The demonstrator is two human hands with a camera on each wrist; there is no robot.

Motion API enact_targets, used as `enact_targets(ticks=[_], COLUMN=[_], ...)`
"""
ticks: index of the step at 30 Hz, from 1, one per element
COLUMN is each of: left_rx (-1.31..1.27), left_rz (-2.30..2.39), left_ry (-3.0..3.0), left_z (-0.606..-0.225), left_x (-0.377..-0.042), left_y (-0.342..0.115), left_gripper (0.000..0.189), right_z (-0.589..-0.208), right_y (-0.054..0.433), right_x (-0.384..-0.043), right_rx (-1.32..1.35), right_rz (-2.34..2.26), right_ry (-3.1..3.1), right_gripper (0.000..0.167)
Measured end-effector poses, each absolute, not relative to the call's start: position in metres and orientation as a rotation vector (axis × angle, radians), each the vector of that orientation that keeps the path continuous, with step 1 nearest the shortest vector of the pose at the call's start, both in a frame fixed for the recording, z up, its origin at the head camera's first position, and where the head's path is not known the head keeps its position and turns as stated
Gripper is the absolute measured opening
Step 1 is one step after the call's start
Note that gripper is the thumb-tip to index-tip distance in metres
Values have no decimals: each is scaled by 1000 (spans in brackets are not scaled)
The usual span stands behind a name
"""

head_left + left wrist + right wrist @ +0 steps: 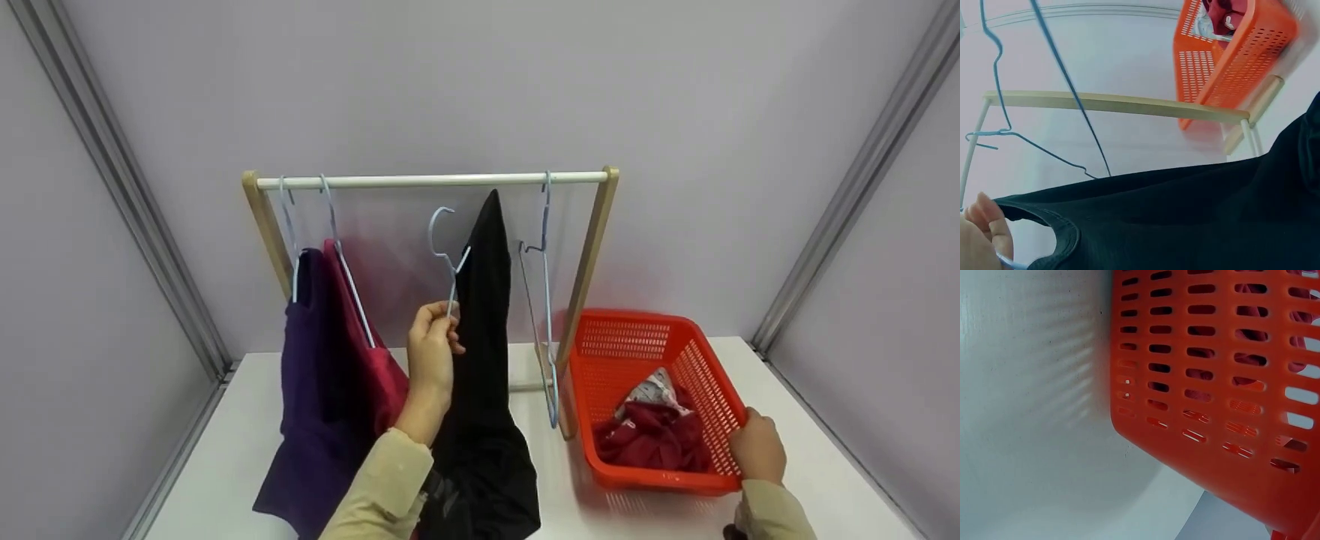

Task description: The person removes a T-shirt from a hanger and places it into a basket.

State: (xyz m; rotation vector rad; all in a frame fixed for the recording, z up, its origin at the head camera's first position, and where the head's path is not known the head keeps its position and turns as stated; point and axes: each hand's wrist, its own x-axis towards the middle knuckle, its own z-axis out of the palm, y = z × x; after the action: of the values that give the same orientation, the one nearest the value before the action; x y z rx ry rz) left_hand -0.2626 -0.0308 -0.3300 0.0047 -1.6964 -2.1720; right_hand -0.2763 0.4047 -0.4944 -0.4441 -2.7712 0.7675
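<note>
My left hand (431,356) pinches a light blue clothes hanger (453,281) just below its hook. A black garment (484,360) hangs from this hanger, one shoulder peaked up beside the hook. The hook stands below and apart from the rack's bar in the head view. In the left wrist view the garment's neckline (1069,233) curves beside my fingers. At the right, my right hand (759,448) grips the right rim of a red plastic basket (705,360). Dark red cloth (652,439) and a grey-white patterned cloth (654,394) lie inside. The right wrist view shows the basket's slotted wall (1202,377).
The wooden clothes rack (592,247) has a white bar (435,181). Purple (307,375) and pink (384,379) garments hang at its left on hangers. A bare blue hanger (547,300) hangs near the right post, beside the basket. Grey walls enclose the white table (232,442).
</note>
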Motion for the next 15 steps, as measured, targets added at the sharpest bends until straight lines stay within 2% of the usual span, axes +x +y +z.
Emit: enact_targets(ticks=[6,15], left_rx=[17,-110], left_rz=[-2042,-1861], left_ry=[-1773,-1812], left_z=[-342,-357], left_x=[-262,-260], left_y=[-33,-45], left_gripper=[14,43], right_z=[-493,-495], right_y=[405,405], right_x=[-277,-278], right_rx=[-460,-460], right_rz=[792,766], right_ry=[-2793,-2764], right_gripper=[48,46])
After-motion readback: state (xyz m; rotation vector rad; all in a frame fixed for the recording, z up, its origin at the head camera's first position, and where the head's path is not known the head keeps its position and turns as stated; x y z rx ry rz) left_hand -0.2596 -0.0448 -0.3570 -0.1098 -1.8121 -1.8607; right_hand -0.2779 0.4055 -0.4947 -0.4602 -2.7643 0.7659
